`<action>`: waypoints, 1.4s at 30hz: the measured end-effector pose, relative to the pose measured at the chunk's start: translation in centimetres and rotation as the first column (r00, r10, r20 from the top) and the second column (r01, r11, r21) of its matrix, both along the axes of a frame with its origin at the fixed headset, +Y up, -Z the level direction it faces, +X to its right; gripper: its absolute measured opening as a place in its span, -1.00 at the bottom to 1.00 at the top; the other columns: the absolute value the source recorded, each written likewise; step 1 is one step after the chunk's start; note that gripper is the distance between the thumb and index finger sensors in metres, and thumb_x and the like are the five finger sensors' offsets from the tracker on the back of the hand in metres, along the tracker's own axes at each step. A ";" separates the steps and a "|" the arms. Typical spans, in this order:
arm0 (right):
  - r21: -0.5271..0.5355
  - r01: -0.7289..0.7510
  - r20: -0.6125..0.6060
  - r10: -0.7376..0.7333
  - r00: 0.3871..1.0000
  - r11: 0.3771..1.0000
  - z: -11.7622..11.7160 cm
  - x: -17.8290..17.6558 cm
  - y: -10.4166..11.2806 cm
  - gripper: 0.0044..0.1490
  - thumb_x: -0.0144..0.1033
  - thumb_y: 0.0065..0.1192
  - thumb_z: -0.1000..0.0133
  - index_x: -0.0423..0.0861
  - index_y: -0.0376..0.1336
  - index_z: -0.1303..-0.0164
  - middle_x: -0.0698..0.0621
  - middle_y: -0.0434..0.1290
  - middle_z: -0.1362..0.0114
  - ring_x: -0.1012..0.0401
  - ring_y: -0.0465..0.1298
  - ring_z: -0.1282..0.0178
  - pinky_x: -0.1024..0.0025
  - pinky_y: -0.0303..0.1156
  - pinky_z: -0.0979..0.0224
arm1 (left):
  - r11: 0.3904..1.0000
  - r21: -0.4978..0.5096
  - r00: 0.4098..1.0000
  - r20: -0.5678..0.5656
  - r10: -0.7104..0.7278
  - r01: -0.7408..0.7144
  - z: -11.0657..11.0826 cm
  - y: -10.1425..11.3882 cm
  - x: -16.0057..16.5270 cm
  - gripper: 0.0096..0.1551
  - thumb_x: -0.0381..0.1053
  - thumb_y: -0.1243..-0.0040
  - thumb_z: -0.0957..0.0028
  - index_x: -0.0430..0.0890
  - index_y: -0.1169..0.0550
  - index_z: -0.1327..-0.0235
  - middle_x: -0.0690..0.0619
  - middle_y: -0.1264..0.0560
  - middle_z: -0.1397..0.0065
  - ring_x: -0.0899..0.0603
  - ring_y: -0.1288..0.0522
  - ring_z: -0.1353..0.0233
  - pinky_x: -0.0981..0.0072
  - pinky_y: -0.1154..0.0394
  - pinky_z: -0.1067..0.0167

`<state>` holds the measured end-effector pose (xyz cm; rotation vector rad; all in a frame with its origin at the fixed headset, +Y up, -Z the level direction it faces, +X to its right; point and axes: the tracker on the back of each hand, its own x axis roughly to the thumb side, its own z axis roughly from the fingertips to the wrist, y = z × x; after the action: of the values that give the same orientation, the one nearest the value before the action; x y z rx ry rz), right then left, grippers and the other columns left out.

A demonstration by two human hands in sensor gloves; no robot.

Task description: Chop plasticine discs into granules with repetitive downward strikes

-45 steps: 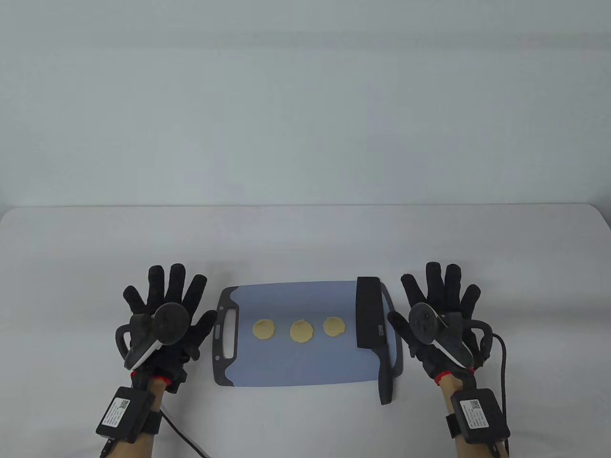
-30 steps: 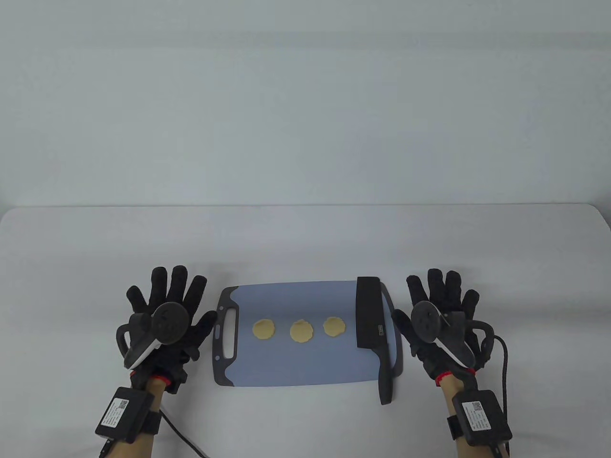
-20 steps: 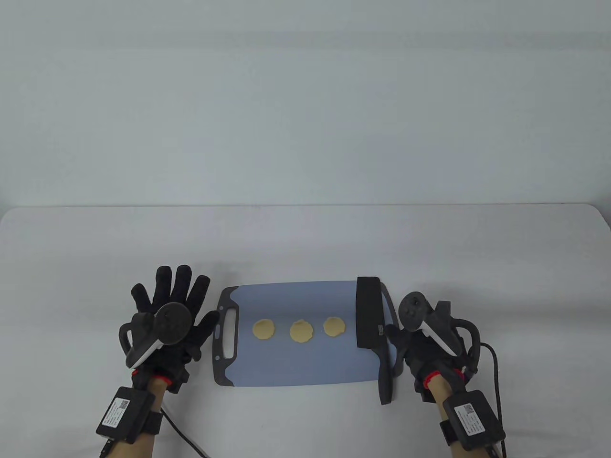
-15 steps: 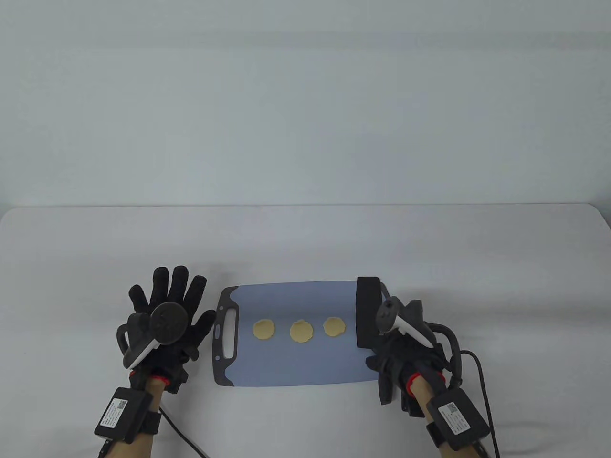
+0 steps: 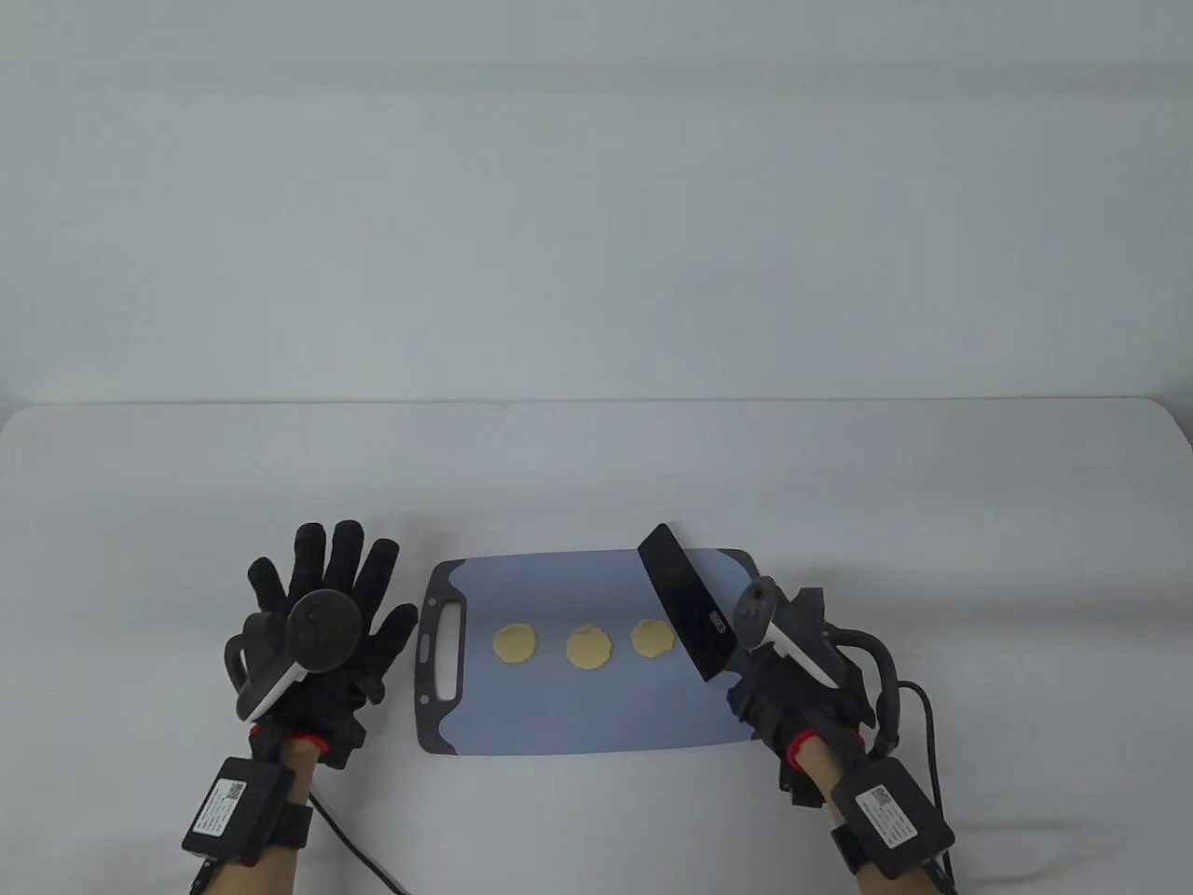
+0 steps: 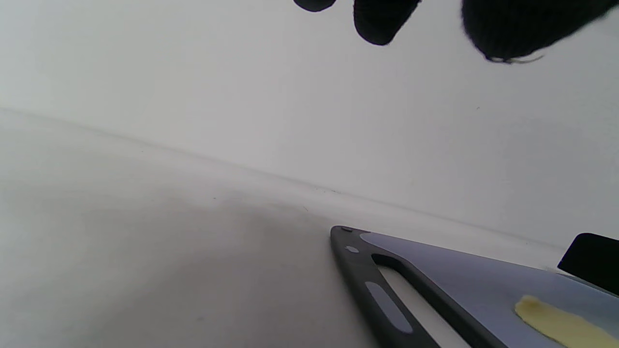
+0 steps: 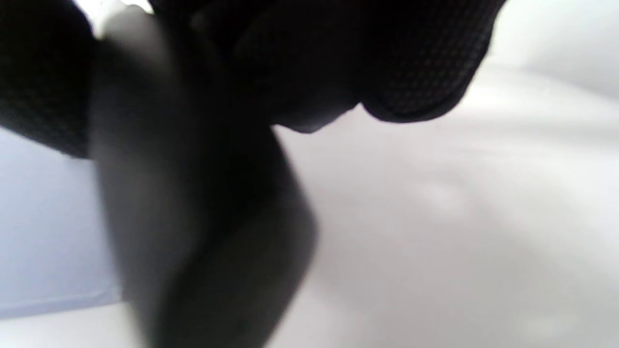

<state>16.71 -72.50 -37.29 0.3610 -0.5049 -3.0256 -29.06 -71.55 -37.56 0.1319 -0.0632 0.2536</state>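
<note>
Three pale yellow plasticine discs lie in a row on the blue cutting board (image 5: 578,718): left disc (image 5: 514,643), middle disc (image 5: 588,647), right disc (image 5: 652,638). My right hand (image 5: 788,695) grips the handle of a black cleaver (image 5: 687,612) and holds it lifted, its blade angled up and left beside the right disc. In the right wrist view the dark handle (image 7: 193,217) fills the frame under my fingers (image 7: 411,72). My left hand (image 5: 322,615) lies flat and open on the table left of the board. The left wrist view shows the board's handle end (image 6: 382,290) and one disc (image 6: 561,324).
The board has a dark rim with a handle slot (image 5: 443,648) on its left end. The white table (image 5: 596,466) stretches behind the board to a pale wall. Cables trail from both wrists at the bottom edge.
My right hand left the table, closed around the cleaver's handle and lifted it off the board's right edge, swinging the blade left toward the discs. The left hand barely moved.
</note>
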 end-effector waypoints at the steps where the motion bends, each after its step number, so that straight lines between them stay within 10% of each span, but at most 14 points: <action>1: 0.041 -0.044 -0.016 0.044 0.999 0.998 0.3 -0.5 0.2 -0.29 0.39 0.55 0.27 0.20 0.51 0.01 0.18 0.61 0.07 0.33 0.65 0.25 0.14 0.64 0.00 | 1.000 0.001 1.000 0.001 0.001 -0.001 0.0 0.0 0.0 -0.06 0.62 0.00 0.18 0.45 -0.18 -0.57 0.27 0.06 -0.77 -0.16 0.21 -0.84 -0.49 0.32 -0.54; 9: 0.172 -0.273 -0.113 0.294 0.949 0.947 1.9 -5.2 0.5 -0.26 0.38 0.57 0.28 0.13 0.53 0.01 0.15 0.74 0.07 0.31 0.70 0.43 0.24 0.69 0.20 | 1.000 0.010 1.000 0.002 -0.002 0.002 0.0 -0.1 0.0 -0.06 0.62 0.00 0.18 0.45 -0.19 -0.56 0.27 0.05 -0.77 -0.16 0.20 -0.84 -0.49 0.31 -0.54; 20: 0.017 0.133 -0.151 -0.129 0.980 0.991 0.8 -3.9 -1.8 -0.09 0.24 0.31 0.08 -0.05 0.18 -0.35 0.23 0.72 0.26 0.35 0.67 0.64 0.27 0.67 0.39 | 1.000 0.023 1.000 0.006 0.009 -0.010 0.1 0.0 0.1 -0.06 0.62 0.00 0.18 0.44 -0.19 -0.57 0.27 0.04 -0.77 -0.16 0.18 -0.84 -0.49 0.30 -0.53; 42: 0.089 0.196 -0.186 -0.177 0.966 0.977 3.0 -7.4 -1.8 -0.07 0.20 0.16 0.03 -0.13 0.09 -0.41 0.27 0.69 0.38 0.41 0.61 0.77 0.38 0.65 0.55 | 0.999 0.024 1.000 0.001 0.021 -0.021 -0.1 0.0 0.2 -0.06 0.62 0.00 0.18 0.43 -0.19 -0.57 0.26 0.04 -0.77 -0.16 0.18 -0.84 -0.49 0.31 -0.53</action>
<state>9.34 -74.26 -34.30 0.0475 -0.3847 -3.2336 -28.84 -71.51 -37.66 0.1563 -0.0656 0.2739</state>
